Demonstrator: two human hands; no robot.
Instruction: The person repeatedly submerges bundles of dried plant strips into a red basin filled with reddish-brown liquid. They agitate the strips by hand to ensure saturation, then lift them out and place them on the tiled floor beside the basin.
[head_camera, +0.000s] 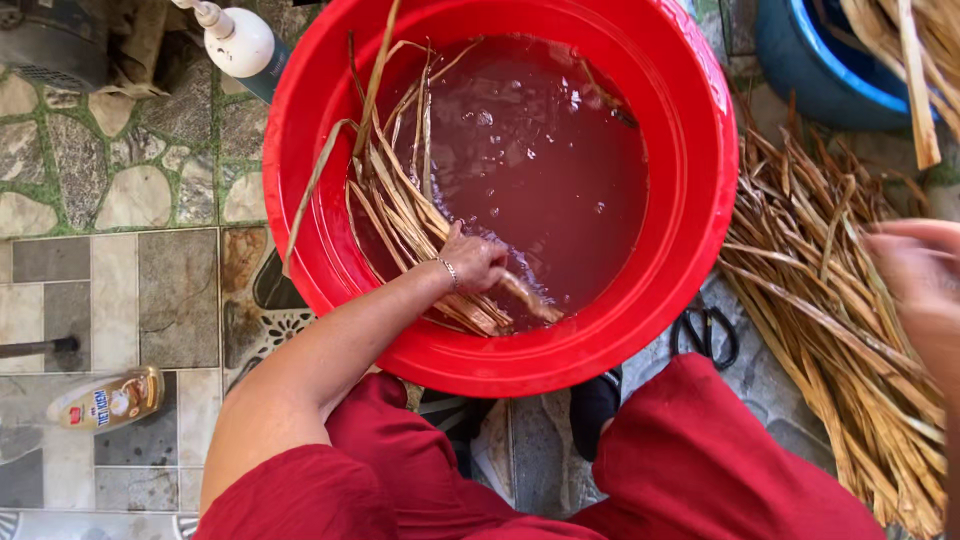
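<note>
The left hand (475, 262) is closed in a grip around a bundle of wet leaf strips (400, 205), pressing their lower ends into the reddish water (545, 165) inside a big red basin (690, 150); a thin bracelet (449, 272) circles that wrist. The strips' upper ends fan out over the basin's left rim. The right hand (920, 270) hangs blurred at the frame's right edge, above a heap of dry strips (840, 320) on the floor; its grip cannot be made out. Black scissors (708, 335) lie between basin and heap. Farther out stand a blue tub (810, 70), a white pump bottle (238, 40), and a yellow bottle (108, 398) lying on the tiles.
</note>
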